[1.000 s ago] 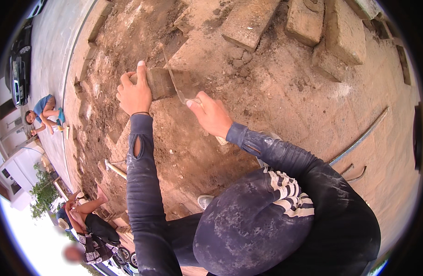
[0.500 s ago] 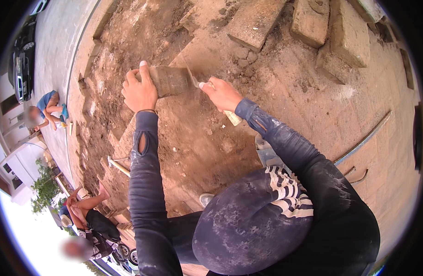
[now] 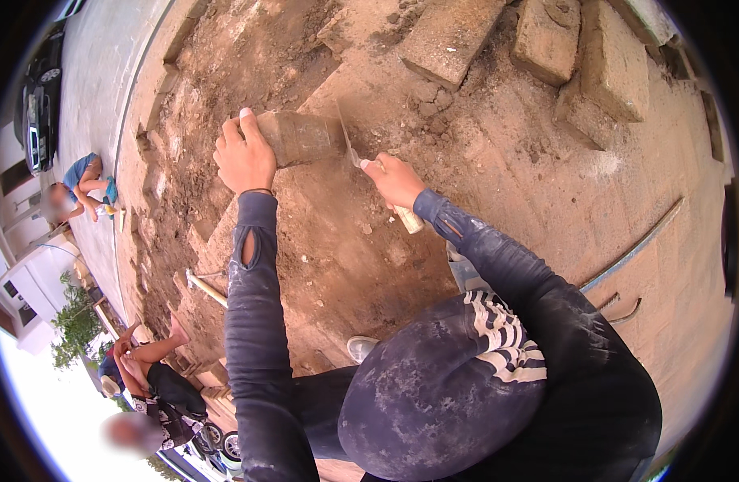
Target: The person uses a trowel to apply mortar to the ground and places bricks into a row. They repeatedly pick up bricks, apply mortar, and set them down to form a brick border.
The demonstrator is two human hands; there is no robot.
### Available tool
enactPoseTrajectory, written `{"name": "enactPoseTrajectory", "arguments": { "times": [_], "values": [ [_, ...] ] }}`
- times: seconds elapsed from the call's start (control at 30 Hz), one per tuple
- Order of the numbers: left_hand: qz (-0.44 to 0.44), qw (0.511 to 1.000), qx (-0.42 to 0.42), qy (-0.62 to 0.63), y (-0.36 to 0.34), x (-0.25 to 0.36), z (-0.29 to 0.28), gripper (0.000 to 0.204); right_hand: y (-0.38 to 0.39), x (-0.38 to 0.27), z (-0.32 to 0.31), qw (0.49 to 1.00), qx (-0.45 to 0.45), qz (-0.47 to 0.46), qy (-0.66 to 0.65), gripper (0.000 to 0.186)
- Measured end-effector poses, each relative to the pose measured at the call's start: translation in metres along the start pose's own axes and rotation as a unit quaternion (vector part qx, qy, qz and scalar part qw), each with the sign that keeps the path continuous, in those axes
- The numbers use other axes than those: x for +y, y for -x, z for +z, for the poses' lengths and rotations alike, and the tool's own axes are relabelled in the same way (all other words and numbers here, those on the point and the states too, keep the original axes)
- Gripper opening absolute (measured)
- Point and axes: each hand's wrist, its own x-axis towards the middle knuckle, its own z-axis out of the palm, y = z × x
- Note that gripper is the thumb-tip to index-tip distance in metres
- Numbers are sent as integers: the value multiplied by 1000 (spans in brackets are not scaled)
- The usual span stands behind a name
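Observation:
My left hand (image 3: 246, 159) is closed on the left end of a brown, dirt-coated paving block (image 3: 303, 139), held up over the soil. In my right hand (image 3: 396, 181) is a trowel with a pale handle (image 3: 409, 220), which sticks out below the fist. Its thin blade (image 3: 344, 128) shows nearly edge-on and stands against or very close to the block's right end; contact cannot be made out for certain. Loose dirt and dust lie around and beneath the block.
Several similar blocks (image 3: 451, 42) lie at the upper right. On the right rests a long metal bar (image 3: 634, 245), with short bent rods near it. A pale-handled tool (image 3: 207, 289) lies left of my left forearm. Two people sit at the left; a black car (image 3: 40, 120) stands beyond.
My right hand and the trowel have moved slightly right and down. The block has turned a little in my left hand, and more of its face shows.

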Motion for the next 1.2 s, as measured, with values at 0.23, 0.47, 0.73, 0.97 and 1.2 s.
{"name": "enactPoseTrajectory", "arguments": {
  "times": [0.23, 0.47, 0.73, 0.97, 1.2],
  "values": [
    [84, 994, -23, 72, -17, -38, 2, 35, 60, -78, 18, 967, 39, -243, 60, 36],
    [74, 996, 10, 40, -10, -29, 7, 35, 57, -89, 12, 943, 91, -315, 66, 34],
    [94, 995, 8, 36, -16, -32, 10, 37, 45, -92, 4, 952, 63, -279, 109, 33],
    [93, 995, 32, 9, -15, -35, 21, 38, 24, -81, 6, 951, 106, -249, 151, 35],
    [72, 997, 27, -4, -17, -42, 21, 40, 72, -82, 17, 970, 32, -239, 28, 36]
  ]
}}
